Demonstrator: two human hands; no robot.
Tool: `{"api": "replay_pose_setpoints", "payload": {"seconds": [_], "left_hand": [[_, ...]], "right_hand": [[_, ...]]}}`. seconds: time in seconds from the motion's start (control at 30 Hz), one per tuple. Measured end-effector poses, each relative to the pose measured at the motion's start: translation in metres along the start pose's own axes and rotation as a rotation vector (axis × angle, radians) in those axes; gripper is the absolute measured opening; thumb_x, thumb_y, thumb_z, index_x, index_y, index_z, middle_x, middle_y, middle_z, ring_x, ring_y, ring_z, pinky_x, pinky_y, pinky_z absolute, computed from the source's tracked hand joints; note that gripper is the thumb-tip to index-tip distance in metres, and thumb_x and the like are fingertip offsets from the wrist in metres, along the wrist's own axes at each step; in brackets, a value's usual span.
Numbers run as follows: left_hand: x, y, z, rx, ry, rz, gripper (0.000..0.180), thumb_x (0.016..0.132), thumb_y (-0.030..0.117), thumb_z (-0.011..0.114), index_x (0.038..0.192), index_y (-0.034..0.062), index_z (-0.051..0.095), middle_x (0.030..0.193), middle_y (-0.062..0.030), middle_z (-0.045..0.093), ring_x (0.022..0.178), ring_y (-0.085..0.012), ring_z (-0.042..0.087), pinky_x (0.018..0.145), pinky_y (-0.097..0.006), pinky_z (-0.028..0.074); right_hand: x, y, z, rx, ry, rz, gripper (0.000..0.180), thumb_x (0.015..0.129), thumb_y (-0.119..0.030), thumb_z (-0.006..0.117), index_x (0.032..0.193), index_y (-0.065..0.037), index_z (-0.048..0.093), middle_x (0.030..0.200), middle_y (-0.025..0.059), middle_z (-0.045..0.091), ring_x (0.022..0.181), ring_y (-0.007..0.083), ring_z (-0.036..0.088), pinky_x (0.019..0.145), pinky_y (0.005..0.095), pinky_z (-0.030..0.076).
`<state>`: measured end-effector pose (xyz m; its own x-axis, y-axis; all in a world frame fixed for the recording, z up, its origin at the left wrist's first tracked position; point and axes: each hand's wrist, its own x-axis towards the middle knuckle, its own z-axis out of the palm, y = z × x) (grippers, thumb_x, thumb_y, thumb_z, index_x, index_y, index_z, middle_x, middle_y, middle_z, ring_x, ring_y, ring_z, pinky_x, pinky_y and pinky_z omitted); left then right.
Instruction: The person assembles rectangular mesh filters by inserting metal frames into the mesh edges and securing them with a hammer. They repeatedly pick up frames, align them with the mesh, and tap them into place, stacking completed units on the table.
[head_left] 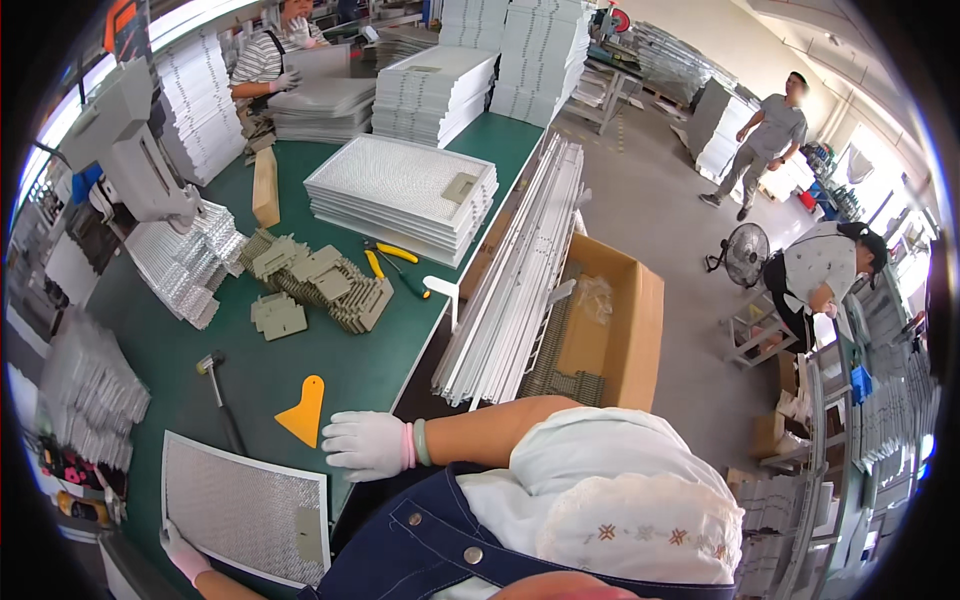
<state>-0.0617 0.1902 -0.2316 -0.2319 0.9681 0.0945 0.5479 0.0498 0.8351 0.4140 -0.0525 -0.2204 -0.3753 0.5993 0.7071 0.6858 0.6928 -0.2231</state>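
A white-framed metal mesh panel (240, 505) with a grey-green plate in one corner lies on the green table in front of me. My left hand (184, 553), in a white glove, is closed on the panel's left edge. Just off the panel's upper right corner is my right hand (366, 446), also gloved, its fingers stretched out and holding nothing. Beyond those fingers rests a yellow scraper (302, 411), apart from the hand. A hammer (221, 402) lies left of the scraper, its handle pointing toward the panel.
Grey-green plates (318, 283) lie heaped mid-table near yellow-handled pliers (390, 252). Stacked panels (402, 195) stand behind. White metal strips (515, 270) and a cardboard box (630, 320) sit at the right. A press-like machine (135, 150) rises at the left. Other people (770, 135) are farther off.
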Motion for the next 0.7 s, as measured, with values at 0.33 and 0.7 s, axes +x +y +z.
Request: {"api": "replay_pose_setpoints", "payload": {"seconds": [0.33,0.7], "left_hand": [[0.003,0.002,0.015,-0.081,0.034,0.009,0.059,0.097,0.031,0.056,0.135,-0.0120,0.045,0.131,-0.0230,0.056,0.119,-0.0292,0.054,0.104,-0.035,0.039],[0.011,-0.007,0.016,-0.217,0.019,-0.060,0.056,0.097,0.026,0.056,0.138,-0.0098,0.042,0.130,-0.0205,0.055,0.118,-0.0254,0.053,0.103,-0.032,0.039]], "right_hand": [[0.023,-0.005,-0.326,0.065,1.441,-0.138,0.035,0.101,-0.041,0.046,0.129,-0.020,0.052,0.133,0.0162,0.054,0.107,0.0285,0.062,0.079,0.0462,0.051],[0.012,-0.023,-0.394,-0.064,1.144,0.078,0.039,0.100,-0.018,0.043,0.132,0.004,0.047,0.120,0.0170,0.056,0.091,0.0289,0.063,0.088,0.0374,0.050]]}}
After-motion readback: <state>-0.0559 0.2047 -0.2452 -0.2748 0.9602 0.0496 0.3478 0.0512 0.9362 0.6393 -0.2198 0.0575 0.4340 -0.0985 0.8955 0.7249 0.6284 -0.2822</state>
